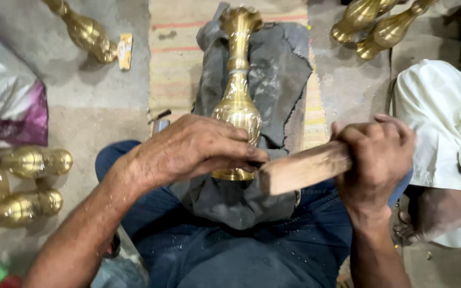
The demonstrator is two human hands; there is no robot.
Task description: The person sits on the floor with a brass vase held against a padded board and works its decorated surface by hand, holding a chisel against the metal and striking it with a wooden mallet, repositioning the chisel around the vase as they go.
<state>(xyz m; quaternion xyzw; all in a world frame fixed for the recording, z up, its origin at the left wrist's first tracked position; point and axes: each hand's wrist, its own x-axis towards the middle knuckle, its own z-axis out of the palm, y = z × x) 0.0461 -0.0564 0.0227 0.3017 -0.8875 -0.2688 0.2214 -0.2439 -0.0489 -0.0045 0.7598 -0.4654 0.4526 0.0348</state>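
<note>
Grey cloth (278,69) under brass vase (237,104)

Left hand (188,149) covers the lower belly of the brass vase (237,101), so can't see what its fingertips pinch. Wooden handle (302,169) vanishes inside the right hand (374,154). Vases (25,184) left of it are cut off

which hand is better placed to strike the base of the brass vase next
Right, probably. The right hand grips the wooden bat, whose free end sits by the brass vase foot. The left hand lies over the base, seemingly pinching something small there.
</note>
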